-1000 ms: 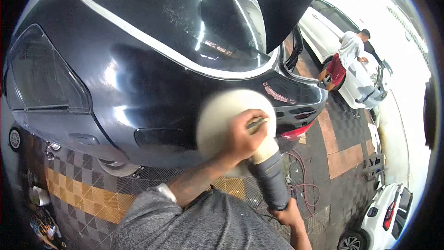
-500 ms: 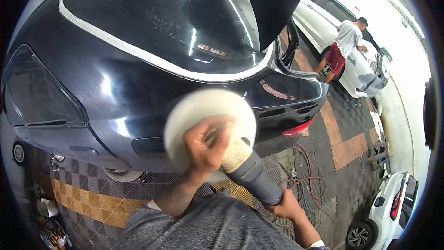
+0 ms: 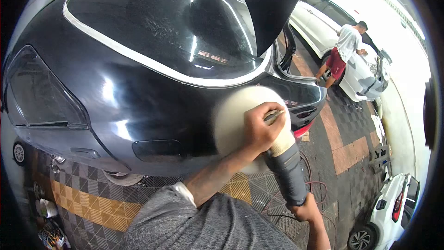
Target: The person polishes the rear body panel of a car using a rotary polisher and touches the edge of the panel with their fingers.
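Observation:
A car polisher (image 3: 287,171) with a dark body and a wide, pale round pad (image 3: 231,118) is in both my hands. The pad is blurred and lies against the rear side panel of a black car (image 3: 157,115), near the tail light (image 3: 303,130). My left hand (image 3: 263,128) is closed round the front grip, just above the pad. At the back end of the body, my right hand (image 3: 306,207) wraps round the handle. White masking tape (image 3: 138,60) borders the rear window above the pad, and the fuel flap (image 3: 157,150) sits to its left.
At the upper right another person (image 3: 347,46) bends over a white car (image 3: 319,21). A red hose (image 3: 319,184) and a cable lie on the tiled floor (image 3: 101,208) to the right. A second white car (image 3: 384,213) stands at lower right.
Both hands have moved the polisher to the right along the panel, towards the tail light. Its body now points more steeply down.

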`<action>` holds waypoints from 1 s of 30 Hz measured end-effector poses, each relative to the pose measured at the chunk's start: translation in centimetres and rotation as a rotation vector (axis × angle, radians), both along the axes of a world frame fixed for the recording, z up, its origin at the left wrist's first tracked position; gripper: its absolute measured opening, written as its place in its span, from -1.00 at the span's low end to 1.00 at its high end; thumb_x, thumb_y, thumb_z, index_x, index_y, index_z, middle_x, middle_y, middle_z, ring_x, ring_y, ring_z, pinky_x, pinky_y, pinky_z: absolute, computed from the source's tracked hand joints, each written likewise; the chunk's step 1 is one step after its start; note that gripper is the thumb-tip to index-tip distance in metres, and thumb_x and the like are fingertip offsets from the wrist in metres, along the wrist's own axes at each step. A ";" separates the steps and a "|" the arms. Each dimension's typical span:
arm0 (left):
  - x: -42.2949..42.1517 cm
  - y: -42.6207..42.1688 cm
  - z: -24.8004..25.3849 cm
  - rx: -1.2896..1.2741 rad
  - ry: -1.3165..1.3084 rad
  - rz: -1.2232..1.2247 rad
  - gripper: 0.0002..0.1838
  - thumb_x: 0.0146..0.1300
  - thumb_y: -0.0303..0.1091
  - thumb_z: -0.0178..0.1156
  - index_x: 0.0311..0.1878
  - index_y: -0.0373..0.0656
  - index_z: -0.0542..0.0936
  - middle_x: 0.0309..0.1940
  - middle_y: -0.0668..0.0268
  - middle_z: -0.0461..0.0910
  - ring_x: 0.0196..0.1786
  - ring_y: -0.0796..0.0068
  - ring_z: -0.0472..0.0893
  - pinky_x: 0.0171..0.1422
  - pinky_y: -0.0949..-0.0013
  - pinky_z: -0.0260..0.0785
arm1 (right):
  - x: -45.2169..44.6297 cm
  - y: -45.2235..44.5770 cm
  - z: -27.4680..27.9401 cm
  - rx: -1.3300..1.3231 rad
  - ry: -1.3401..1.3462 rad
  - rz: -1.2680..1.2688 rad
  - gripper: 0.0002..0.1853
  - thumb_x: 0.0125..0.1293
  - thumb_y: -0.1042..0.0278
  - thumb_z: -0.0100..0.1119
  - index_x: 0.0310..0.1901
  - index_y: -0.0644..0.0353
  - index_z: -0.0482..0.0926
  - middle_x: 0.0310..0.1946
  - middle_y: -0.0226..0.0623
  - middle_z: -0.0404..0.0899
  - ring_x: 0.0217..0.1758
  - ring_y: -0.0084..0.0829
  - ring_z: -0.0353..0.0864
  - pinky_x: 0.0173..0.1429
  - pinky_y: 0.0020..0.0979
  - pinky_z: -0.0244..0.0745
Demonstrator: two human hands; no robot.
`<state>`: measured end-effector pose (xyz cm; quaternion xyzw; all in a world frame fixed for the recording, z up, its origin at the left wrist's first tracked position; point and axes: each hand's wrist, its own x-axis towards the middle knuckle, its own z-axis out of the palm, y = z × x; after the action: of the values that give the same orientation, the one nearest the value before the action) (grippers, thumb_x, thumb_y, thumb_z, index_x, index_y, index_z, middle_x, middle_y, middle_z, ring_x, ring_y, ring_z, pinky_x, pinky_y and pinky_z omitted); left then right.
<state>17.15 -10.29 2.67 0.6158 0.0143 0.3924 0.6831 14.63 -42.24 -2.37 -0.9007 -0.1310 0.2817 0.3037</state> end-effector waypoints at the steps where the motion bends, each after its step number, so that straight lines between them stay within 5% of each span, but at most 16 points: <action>1: -1.1 0.7 -0.1 -0.018 0.001 -0.003 -0.80 0.22 -0.39 0.28 -0.19 -0.34 0.68 -0.29 0.21 0.73 -0.20 0.48 0.68 -0.01 0.39 0.52 | -0.1 0.4 0.0 -0.001 -0.057 0.073 -0.61 -0.09 0.28 0.47 -0.30 0.42 0.65 -0.48 -0.08 0.67 -0.40 -0.35 0.68 -0.20 -0.30 0.55; 7: -9.9 5.5 -0.8 -0.002 0.054 0.192 -0.76 0.23 -0.38 0.23 -0.12 -0.35 0.67 -0.21 0.11 0.73 -0.14 0.35 0.70 0.07 0.32 0.53 | -1.0 6.6 0.1 -0.037 -0.022 0.335 -0.54 -0.12 0.21 0.46 -0.29 0.48 0.64 -0.42 0.15 0.67 -0.24 -0.02 0.76 -0.11 -0.19 0.61; 13: -13.0 6.7 0.2 -0.151 -0.052 0.268 -0.70 0.22 -0.44 0.16 -0.08 -0.48 0.62 -0.22 0.01 0.70 -0.15 0.36 0.68 0.02 0.36 0.52 | -0.3 9.2 0.9 -0.021 -0.006 0.465 -0.57 -0.10 0.22 0.45 -0.28 0.43 0.66 -0.39 0.14 0.68 -0.22 0.03 0.75 -0.10 -0.20 0.61; 15: -12.8 6.7 0.0 -0.056 0.034 0.271 -0.70 0.30 -0.43 0.09 -0.01 -0.45 0.57 -0.15 -0.03 0.68 -0.14 0.25 0.70 0.06 0.26 0.56 | 0.5 8.5 0.4 0.059 0.015 0.455 -0.57 -0.09 0.23 0.45 -0.27 0.44 0.66 -0.39 0.11 0.69 -0.22 -0.01 0.76 -0.11 -0.21 0.61; 30: 1.3 -1.4 0.3 -0.161 -0.014 -0.091 -0.84 0.21 -0.45 0.23 -0.22 -0.35 0.67 -0.31 0.24 0.70 -0.22 0.54 0.66 -0.06 0.43 0.51 | 0.5 0.1 4.3 0.005 -0.092 -0.021 -0.62 -0.02 0.28 0.44 -0.24 0.41 0.63 -0.40 -0.15 0.68 -0.32 -0.44 0.64 -0.16 -0.30 0.54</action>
<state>18.41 -11.67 2.94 0.5560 0.0130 0.3627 0.7477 15.12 -42.15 1.93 -0.9132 -0.1360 0.2365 0.3028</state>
